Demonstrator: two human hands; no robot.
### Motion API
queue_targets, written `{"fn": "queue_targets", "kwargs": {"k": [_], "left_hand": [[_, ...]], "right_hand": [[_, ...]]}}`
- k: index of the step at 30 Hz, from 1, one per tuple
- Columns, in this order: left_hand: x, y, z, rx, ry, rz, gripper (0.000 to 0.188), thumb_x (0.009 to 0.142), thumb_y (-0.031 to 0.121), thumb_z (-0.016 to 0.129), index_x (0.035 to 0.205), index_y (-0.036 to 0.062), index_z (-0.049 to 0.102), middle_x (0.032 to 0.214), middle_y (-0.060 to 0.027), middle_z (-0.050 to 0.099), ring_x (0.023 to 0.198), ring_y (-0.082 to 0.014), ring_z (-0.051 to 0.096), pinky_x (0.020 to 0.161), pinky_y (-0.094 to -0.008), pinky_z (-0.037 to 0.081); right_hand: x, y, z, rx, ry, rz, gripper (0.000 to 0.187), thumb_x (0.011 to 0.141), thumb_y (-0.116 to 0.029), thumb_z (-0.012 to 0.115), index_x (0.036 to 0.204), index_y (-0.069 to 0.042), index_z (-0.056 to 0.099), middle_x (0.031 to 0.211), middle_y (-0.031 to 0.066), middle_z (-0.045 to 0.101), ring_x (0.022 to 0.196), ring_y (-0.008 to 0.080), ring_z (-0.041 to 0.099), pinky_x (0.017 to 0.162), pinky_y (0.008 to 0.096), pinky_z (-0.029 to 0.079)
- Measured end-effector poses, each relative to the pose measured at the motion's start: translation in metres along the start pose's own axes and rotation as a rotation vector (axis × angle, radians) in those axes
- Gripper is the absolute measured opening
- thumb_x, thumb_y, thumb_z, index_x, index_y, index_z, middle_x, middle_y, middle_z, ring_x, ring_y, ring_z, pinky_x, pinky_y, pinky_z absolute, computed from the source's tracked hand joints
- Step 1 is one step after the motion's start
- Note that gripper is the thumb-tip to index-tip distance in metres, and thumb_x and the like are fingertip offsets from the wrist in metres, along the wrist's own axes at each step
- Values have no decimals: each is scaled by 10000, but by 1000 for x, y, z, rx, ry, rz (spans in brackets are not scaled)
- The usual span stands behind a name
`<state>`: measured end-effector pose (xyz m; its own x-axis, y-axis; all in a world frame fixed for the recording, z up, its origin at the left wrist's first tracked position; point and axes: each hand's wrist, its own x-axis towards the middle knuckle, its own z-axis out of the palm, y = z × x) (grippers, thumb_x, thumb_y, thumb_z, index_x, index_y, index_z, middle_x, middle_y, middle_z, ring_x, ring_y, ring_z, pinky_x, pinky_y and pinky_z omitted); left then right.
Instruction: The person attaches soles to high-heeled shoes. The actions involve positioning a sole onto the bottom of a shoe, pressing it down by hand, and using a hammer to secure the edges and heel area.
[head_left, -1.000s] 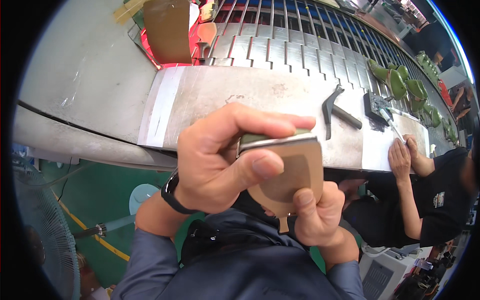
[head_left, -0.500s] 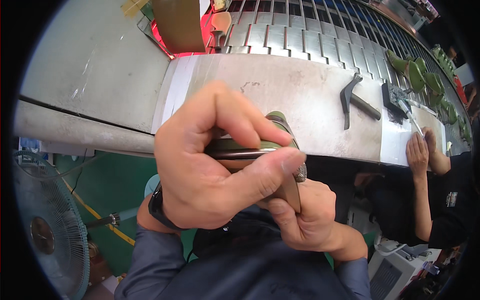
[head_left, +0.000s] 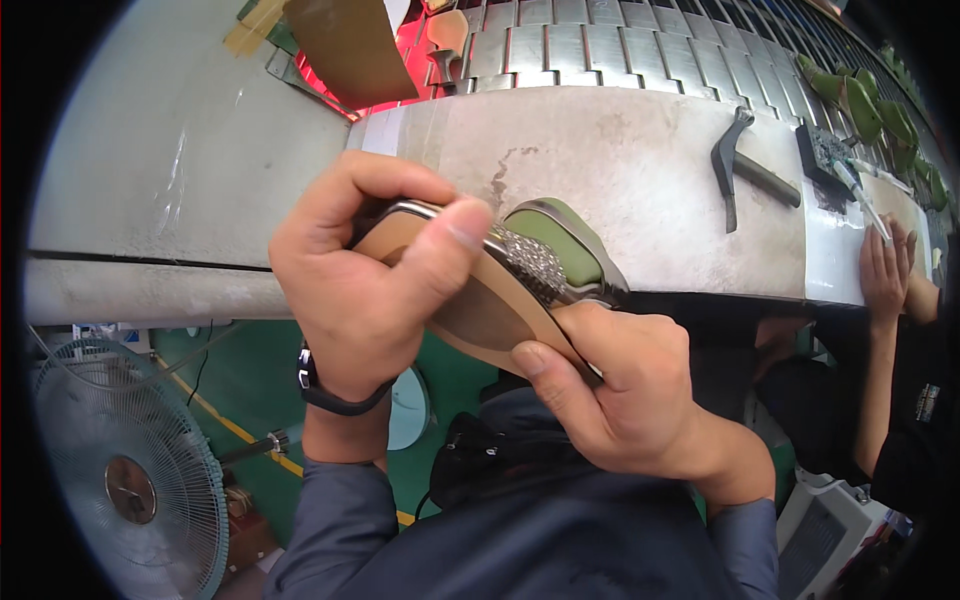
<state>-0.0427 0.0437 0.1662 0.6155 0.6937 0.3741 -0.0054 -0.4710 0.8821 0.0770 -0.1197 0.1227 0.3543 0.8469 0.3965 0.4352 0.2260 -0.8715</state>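
Observation:
Above the table's near edge, both my hands hold a shoe (head_left: 478, 318) with its tan sole turned toward me. My left hand (head_left: 365, 265) is closed round one end, thumb lying on the sole. My right hand (head_left: 625, 400) pinches the other end between thumb and fingers. A sparkly, stone-covered band (head_left: 528, 262) and a dark shiny edge show along the shoe's far side. Just behind it is a green form (head_left: 565, 235) edged with metallic brown trim. I cannot tell whether that form belongs to this shoe or to a second one.
On the pale worktable (head_left: 620, 150) lies a hammer (head_left: 765, 180) beside a black curved tool (head_left: 724, 170). A slatted metal conveyor (head_left: 590, 50) runs behind, carrying green shoe forms (head_left: 862, 105) at right. A co-worker's hands (head_left: 888, 265) hold a brush near a dark pad. A fan (head_left: 130, 490) stands lower left.
My left hand has moved left and turned, so the shoe's tan sole and sparkly band now show more. My right hand still grips its end. The view has shifted slightly.

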Motion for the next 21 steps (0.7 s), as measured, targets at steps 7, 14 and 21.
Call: {"fn": "queue_targets", "kwargs": {"k": [7,14,21], "left_hand": [[7,-22,-7,-92,86,-50,184,893,122,806,952,-3,685,851,-49,709,771,-89,646,723,-239,513],[10,-23,-3,-136,119,-55,198,913,133,795,989,-10,682,897,-114,756,826,-120,696,778,-254,540],[17,-23,-1,-194,116,-102,204,930,134,792,1009,-17,680,900,-120,751,834,-143,716,789,-266,560]], "right_hand": [[-3,17,5,-87,46,39,215,911,-118,778,846,-27,595,665,133,594,561,333,619,503,418,475],[6,26,7,-183,48,-20,254,925,-133,768,806,-42,564,627,131,556,534,324,595,488,427,451],[10,24,5,-187,53,-7,278,933,-130,759,782,-44,542,602,138,551,526,337,595,482,436,451]]}}
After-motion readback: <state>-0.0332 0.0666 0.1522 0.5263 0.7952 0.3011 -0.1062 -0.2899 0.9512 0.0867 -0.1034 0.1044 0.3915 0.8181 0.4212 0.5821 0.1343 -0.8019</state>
